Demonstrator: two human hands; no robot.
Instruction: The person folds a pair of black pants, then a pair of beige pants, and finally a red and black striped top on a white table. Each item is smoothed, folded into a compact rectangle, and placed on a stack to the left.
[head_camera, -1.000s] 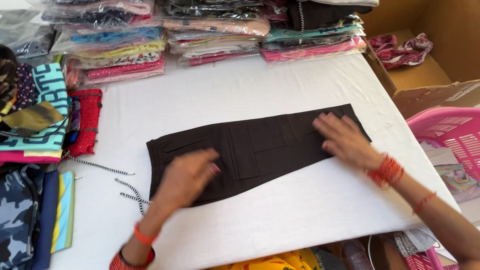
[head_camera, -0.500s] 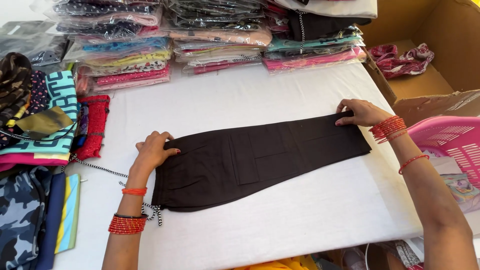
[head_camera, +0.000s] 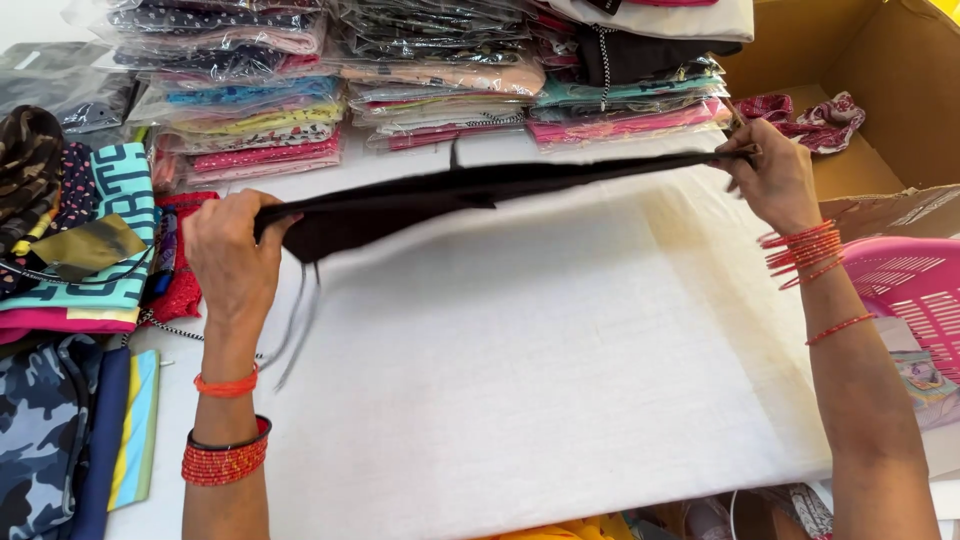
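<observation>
Black trousers lifted taut between both hands

From my remote seat I judged the step in hand to be the lift of a fold: the black trousers (head_camera: 470, 190) hung clear of the white table cloth (head_camera: 560, 380), stretched edge-on in a long band between the two hands. The left hand (head_camera: 232, 262) was closed around the wider waist end, fingers (head_camera: 268, 222) curled over the fabric so that it bunched in the fist, with the drawcords (head_camera: 295, 330) dangling below it toward the cloth. The right hand (head_camera: 775, 180) pinched the narrow leg end between thumb and fingertips, near the stacks of bagged garments (head_camera: 440, 80) at the far edge. Both grips looked fully shut on the cloth, with no slack that I could see between them.

As I read it, the next move called for keeping the tension even and bringing the garment down flat onto the bare middle of the cloth, edges aligned, without the cords getting trapped underneath. A pink plastic basket (head_camera: 905, 290) stood just beside the right forearm, and folded patterned clothes (head_camera: 80, 230) lay beside the left, so the lowering had little room at either end
</observation>
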